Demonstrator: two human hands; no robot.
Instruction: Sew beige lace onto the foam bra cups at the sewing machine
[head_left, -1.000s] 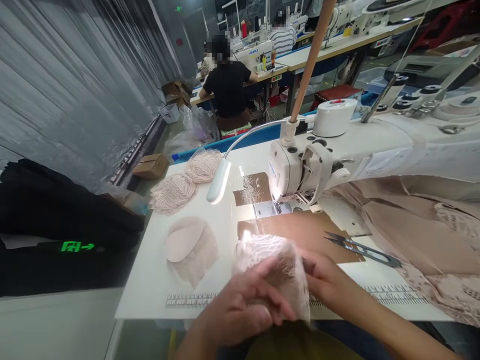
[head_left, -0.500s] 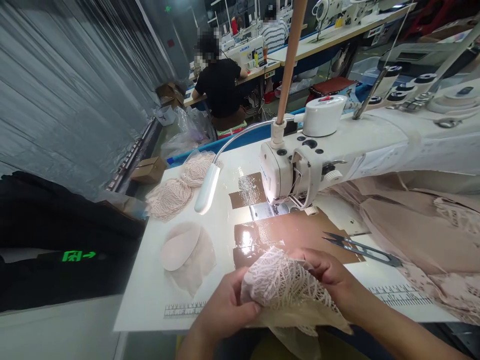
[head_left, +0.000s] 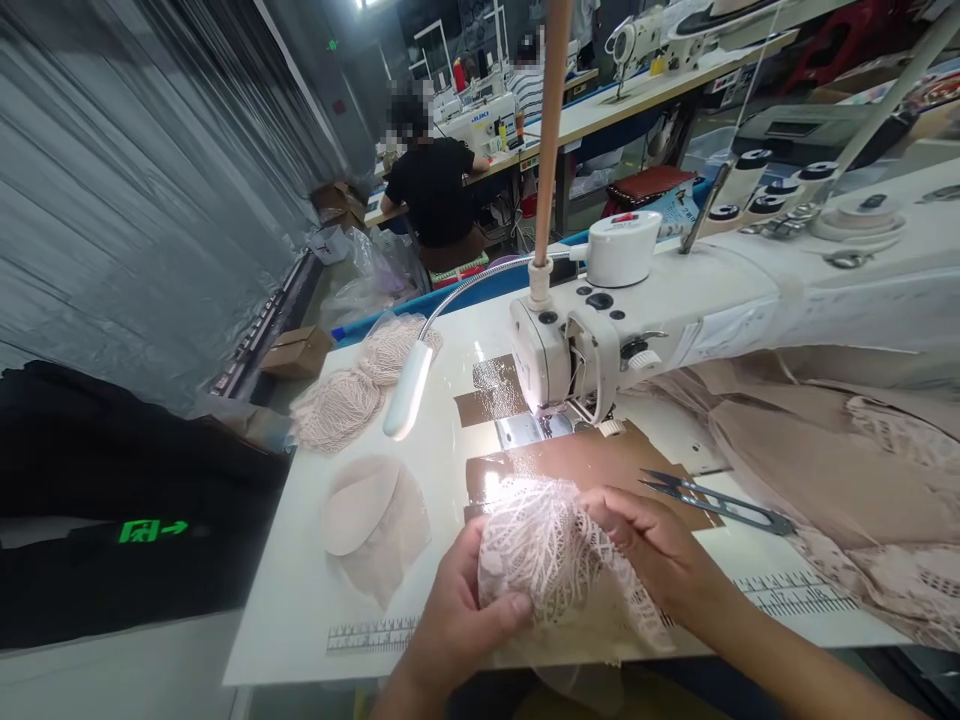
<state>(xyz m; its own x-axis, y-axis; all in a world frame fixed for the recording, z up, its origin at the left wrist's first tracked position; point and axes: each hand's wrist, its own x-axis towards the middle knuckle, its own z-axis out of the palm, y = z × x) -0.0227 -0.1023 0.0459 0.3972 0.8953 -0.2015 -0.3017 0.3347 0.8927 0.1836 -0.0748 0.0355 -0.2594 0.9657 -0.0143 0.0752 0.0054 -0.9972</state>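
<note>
- My left hand (head_left: 465, 610) has the left side of the lace piece (head_left: 544, 550), my thumb laid over its lower part and my fingers curled round the edge, nearly closed.
- My right hand (head_left: 649, 545) pinches the lace at its upper right, fingertips drawn together; the rest of it slopes down below that hand.
- The lace piece is between my hands at the near edge of the white table (head_left: 277, 590), in front of the sewing machine (head_left: 559, 355).
- Just beyond it lies a brown sheet (head_left: 600, 465), with black snips (head_left: 750, 508) resting partly on it, right of my hands.
- To my left is a sheer fabric piece (head_left: 382, 540), above a ruler strip (head_left: 367, 636); farther back, two lace cups (head_left: 339, 410) sit together beside a small lamp (head_left: 409, 390).
- Beige cloth (head_left: 780, 440) lies on the right.
</note>
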